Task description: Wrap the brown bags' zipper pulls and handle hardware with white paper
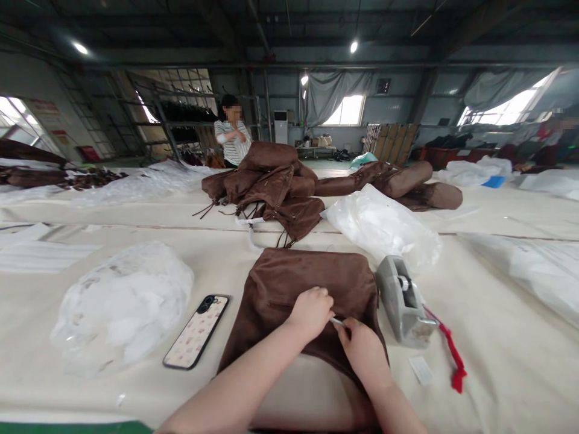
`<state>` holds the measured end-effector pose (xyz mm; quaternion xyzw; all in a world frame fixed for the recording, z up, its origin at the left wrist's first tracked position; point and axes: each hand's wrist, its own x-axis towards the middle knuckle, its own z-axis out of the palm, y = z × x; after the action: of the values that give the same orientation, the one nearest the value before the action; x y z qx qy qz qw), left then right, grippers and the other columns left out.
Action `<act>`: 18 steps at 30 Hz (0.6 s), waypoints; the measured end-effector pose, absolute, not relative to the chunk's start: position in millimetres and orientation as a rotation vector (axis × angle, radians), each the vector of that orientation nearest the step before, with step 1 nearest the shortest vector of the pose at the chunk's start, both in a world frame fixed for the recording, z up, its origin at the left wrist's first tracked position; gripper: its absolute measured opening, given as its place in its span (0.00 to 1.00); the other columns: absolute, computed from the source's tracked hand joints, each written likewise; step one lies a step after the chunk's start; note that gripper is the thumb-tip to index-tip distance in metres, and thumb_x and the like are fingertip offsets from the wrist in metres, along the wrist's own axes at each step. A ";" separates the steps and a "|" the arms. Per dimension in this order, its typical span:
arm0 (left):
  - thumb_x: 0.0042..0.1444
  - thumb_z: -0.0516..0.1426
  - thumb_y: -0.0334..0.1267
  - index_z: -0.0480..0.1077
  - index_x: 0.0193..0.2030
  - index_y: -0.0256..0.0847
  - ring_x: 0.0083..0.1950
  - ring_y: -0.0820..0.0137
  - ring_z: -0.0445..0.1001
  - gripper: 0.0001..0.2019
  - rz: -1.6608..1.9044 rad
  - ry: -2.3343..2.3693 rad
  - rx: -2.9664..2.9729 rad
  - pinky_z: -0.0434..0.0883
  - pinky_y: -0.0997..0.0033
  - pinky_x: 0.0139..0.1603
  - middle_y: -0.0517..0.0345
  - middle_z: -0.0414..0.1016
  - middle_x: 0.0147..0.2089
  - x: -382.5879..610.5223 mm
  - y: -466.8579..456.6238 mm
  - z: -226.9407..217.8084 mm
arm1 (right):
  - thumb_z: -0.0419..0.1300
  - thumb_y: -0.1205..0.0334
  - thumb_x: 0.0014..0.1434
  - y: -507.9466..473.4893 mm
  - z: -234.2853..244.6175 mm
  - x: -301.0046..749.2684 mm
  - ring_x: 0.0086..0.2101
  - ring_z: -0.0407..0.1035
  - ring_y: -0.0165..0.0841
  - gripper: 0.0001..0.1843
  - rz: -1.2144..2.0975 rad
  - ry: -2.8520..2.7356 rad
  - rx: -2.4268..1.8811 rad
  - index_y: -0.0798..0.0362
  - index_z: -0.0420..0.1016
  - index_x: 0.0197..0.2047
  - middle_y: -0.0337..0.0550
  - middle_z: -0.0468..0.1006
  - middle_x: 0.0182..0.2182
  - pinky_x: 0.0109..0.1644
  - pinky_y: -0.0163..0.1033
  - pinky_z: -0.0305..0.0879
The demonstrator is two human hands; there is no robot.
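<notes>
A brown bag (312,265) lies flat on the table before me, a paler panel showing at its near side. Over its middle, my left hand (312,310) is closed with fingers curled. My right hand (362,346) pinches one end of a small white strip (337,321), just right of the left fingertips. The strip's other end meets my left fingers; what exactly it is cannot be made out. Right of the bag stands a grey tape dispenser (400,301) with a red cloth strip (458,367) trailing from it. To the left lies a phone in a patterned case (196,331).
Clear plastic bags (126,301) lie at left, with another plastic bag (384,226) behind the dispenser. Stuffed brown bags (271,181) are heaped farther back. A small white card (420,370) sits near the dispenser. A person in a striped top (231,141) stands beyond the table.
</notes>
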<state>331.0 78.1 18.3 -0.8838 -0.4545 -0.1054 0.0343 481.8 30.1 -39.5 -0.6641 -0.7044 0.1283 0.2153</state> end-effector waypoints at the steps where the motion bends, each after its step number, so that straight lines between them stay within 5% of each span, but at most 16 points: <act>1: 0.54 0.61 0.38 0.74 0.32 0.39 0.40 0.63 0.72 0.05 -0.238 -1.339 -2.720 0.70 0.68 0.39 0.53 0.73 0.35 335.2 81.2 21.1 | 0.52 0.60 0.63 31.6 -40.0 483.1 0.32 0.74 0.41 0.11 0.388 -1.935 -1.823 0.52 0.71 0.32 0.48 0.79 0.30 0.32 0.39 0.56; 9: 0.56 0.53 0.26 0.72 0.37 0.28 0.36 0.60 0.72 0.07 -0.061 -1.176 -2.681 0.70 0.66 0.29 0.43 0.71 0.36 349.9 72.7 6.8 | 0.55 0.65 0.60 40.1 -45.2 491.5 0.33 0.75 0.38 0.06 0.450 -1.871 -1.783 0.52 0.72 0.33 0.45 0.80 0.30 0.35 0.38 0.60; 18: 0.54 0.57 0.36 0.69 0.32 0.40 0.42 0.66 0.69 0.03 -0.429 -1.301 -2.847 0.68 0.68 0.43 0.55 0.70 0.38 331.1 78.4 5.6 | 0.53 0.64 0.64 45.5 -39.5 481.7 0.31 0.75 0.37 0.06 0.268 -1.856 -1.935 0.53 0.70 0.36 0.46 0.79 0.31 0.31 0.37 0.57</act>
<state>331.1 78.4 5.6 -0.9011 -0.4117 -0.1357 -0.0090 481.7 45.5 -39.5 -0.7003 -0.6716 0.0969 0.2218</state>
